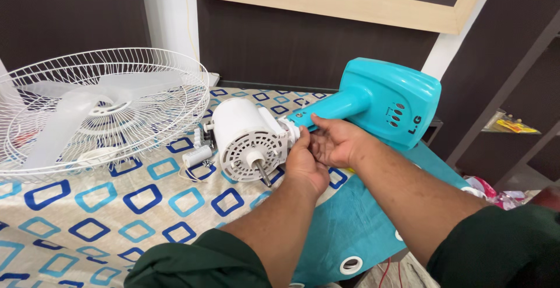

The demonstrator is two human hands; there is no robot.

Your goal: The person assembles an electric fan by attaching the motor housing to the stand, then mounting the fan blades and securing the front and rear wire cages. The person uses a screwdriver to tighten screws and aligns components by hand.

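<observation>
A white fan motor housing (248, 136) with a bare metal shaft lies on its side on the patterned cloth. It joins a turquoise fan base (382, 101) with buttons. My left hand (304, 162) presses against the white joint between motor and turquoise neck, fingers pinched there. Just to the right, my right hand (338, 142) cups the same joint from below, palm up, fingers curled under the neck.
A white wire fan guard (175, 72) with translucent blades in it lies at the left on the cloth with blue squares (87, 218). A turquoise sheet with eyelets (350, 229) covers the table's right part. Dark shelves stand at the right.
</observation>
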